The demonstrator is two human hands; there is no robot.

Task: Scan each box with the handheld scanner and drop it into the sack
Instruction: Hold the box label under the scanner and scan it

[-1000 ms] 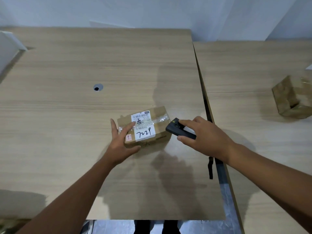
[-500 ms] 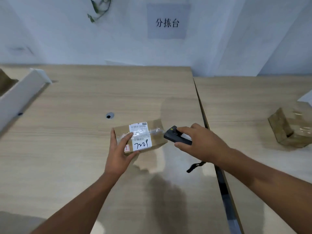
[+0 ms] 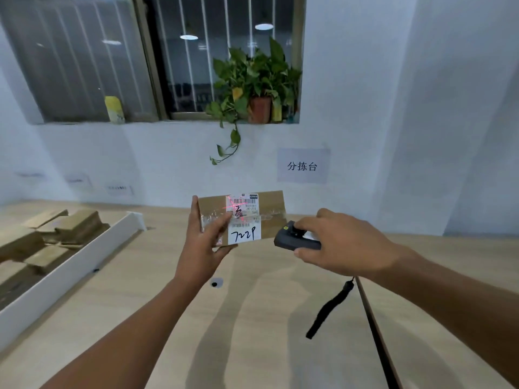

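A small brown cardboard box (image 3: 269,209) with a white label reading 7229 is held up above the table, label facing me. My left hand (image 3: 203,242) grips its left end, thumb across the front. A red scan pattern falls on the label's barcode. My right hand (image 3: 339,242) holds the dark handheld scanner (image 3: 292,238) just right of the box, pointed at it, thumb on its top. The scanner's black wrist strap (image 3: 328,310) hangs below. The sack is not in view.
A white-walled bin (image 3: 73,265) at the left holds several brown boxes. The wooden table (image 3: 224,332) has a small cable hole, and a seam to a second table runs at the right. Behind are a wall sign, a window and a potted plant.
My left hand lifted the box off the table and tilted its label toward me. My right hand rose with the scanner, and red scan light now lies on the label. My view swung upward.
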